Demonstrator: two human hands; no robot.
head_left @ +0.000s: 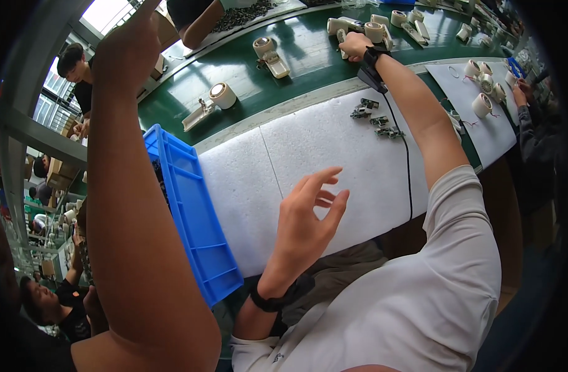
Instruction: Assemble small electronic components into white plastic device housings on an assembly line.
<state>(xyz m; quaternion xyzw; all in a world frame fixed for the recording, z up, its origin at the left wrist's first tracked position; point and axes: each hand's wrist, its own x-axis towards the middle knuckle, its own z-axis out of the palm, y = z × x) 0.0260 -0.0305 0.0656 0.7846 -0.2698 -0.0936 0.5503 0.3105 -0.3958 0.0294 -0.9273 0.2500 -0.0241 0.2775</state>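
Note:
My left hand (309,214) hovers over the white foam sheet (234,167), its fingers loosely bent, the thumb apart and nothing in them. A black band circles that wrist. My right hand (356,47) reaches out to the green conveyor belt (315,62), its fingers closed on a white plastic part (342,44). White housings with round coil-like ends (375,32) crowd around it. A black band sits on the right wrist, with a black cable (407,155) running down over the foam. Several small metal-and-green components (378,119) lie on the foam below the right forearm.
A blue crate (191,217) borders the foam on the left. Another person's bare arm (132,204) rises close by at far left. More white assemblies (222,96) sit along the belt. At right, a co-worker's hand (521,93) is beside further white parts (482,105).

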